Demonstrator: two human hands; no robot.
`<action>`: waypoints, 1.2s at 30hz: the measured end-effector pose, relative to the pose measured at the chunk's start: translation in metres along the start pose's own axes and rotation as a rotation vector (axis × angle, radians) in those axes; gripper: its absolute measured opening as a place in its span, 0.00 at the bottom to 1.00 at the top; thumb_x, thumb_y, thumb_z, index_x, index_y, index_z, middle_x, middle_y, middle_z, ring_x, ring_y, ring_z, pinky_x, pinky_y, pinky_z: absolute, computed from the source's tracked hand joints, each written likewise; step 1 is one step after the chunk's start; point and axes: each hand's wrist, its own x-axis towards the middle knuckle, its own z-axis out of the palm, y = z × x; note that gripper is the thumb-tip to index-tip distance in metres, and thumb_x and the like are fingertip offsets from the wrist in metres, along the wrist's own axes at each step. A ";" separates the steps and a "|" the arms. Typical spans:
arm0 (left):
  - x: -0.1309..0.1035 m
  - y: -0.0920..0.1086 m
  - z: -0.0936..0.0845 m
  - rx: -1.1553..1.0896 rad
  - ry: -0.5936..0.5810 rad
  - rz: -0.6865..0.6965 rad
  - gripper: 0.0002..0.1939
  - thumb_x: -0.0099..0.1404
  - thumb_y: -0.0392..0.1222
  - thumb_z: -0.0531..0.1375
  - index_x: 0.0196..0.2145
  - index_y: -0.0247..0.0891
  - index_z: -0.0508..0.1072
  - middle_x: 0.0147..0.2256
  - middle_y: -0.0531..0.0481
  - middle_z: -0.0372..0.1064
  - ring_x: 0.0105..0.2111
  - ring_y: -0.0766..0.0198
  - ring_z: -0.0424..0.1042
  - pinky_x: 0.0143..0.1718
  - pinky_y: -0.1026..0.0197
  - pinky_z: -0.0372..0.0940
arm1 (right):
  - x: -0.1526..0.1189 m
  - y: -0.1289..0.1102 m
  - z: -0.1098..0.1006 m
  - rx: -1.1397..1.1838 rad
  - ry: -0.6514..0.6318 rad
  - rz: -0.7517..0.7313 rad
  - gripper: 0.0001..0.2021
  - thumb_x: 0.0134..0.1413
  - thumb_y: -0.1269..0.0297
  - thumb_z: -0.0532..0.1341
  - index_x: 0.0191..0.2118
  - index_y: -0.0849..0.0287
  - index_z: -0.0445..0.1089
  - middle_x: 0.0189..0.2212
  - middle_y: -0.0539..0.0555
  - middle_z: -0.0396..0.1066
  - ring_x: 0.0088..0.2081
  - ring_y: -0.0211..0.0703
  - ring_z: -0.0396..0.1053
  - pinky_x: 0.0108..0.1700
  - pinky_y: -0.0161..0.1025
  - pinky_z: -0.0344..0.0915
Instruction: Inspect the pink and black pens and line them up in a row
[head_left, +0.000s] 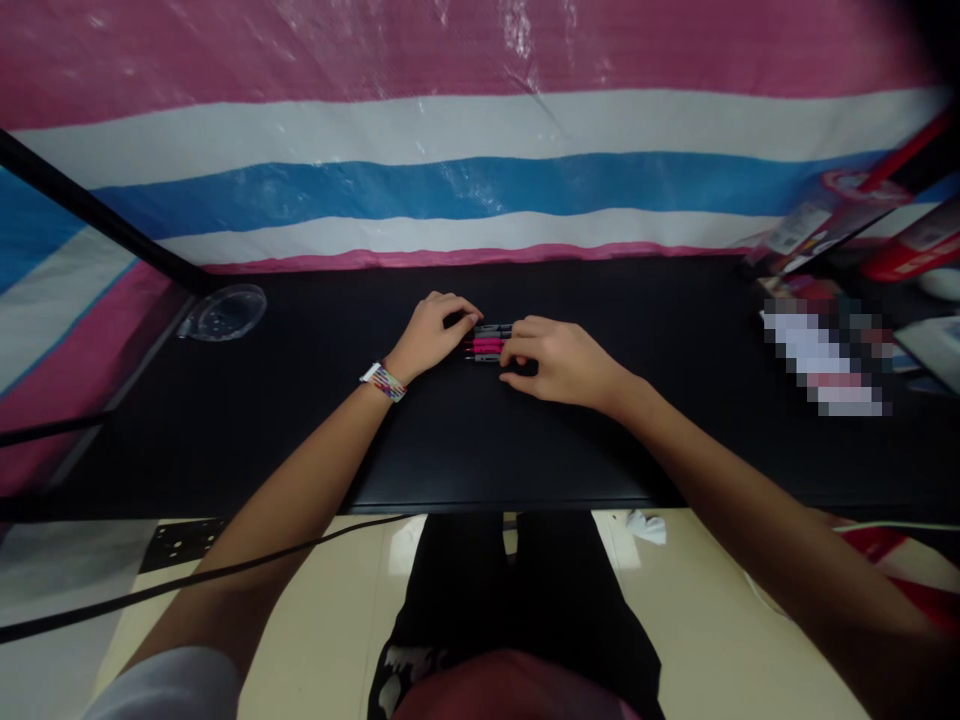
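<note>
A small row of pens [487, 345] lies flat, side by side, on the black tabletop [465, 440]. One pen is bright pink and the others are grey or dark. At their left ends is my left hand [435, 330], with a patterned watch band on the wrist. Its thumb and index finger arch toward each other with a gap between them, the tips close to the topmost pen. My right hand [559, 358] covers the right ends of the pens. Its fingers are bent down onto them, while the thumb sits lower, nearer me. The covered pen ends are hidden.
A clear plastic lid or dish [231, 312] lies at the back left. On the right stand a cylindrical container [832, 220], a red object [915, 245] and a blurred-out item [817, 355]. A striped sheet [480, 190] hangs behind the table. A dark cable [225, 570] crosses in front.
</note>
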 end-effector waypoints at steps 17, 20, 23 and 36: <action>0.000 0.003 -0.001 0.022 -0.023 -0.011 0.10 0.78 0.42 0.62 0.43 0.45 0.85 0.46 0.48 0.87 0.47 0.52 0.79 0.57 0.45 0.68 | -0.003 0.013 0.008 0.150 0.030 -0.022 0.11 0.63 0.71 0.69 0.49 0.57 0.83 0.40 0.56 0.81 0.45 0.54 0.72 0.47 0.47 0.68; 0.001 -0.001 0.002 0.015 -0.019 0.000 0.10 0.78 0.42 0.62 0.43 0.44 0.85 0.45 0.48 0.87 0.46 0.52 0.79 0.56 0.45 0.68 | -0.003 0.012 0.008 0.133 0.016 -0.039 0.11 0.64 0.70 0.68 0.50 0.58 0.84 0.43 0.57 0.83 0.44 0.54 0.70 0.46 0.48 0.68; 0.001 -0.002 0.002 0.018 -0.010 0.006 0.10 0.79 0.42 0.62 0.42 0.44 0.85 0.44 0.48 0.86 0.45 0.52 0.78 0.55 0.46 0.67 | -0.004 0.012 0.009 0.174 0.047 -0.052 0.11 0.63 0.71 0.66 0.47 0.58 0.84 0.42 0.58 0.82 0.44 0.54 0.71 0.47 0.48 0.69; -0.008 0.031 0.000 -0.066 0.207 0.241 0.07 0.77 0.48 0.69 0.44 0.44 0.85 0.40 0.49 0.84 0.42 0.55 0.79 0.50 0.49 0.71 | 0.012 0.042 0.001 0.504 0.318 0.174 0.12 0.64 0.54 0.74 0.47 0.53 0.88 0.34 0.52 0.78 0.32 0.42 0.71 0.37 0.42 0.68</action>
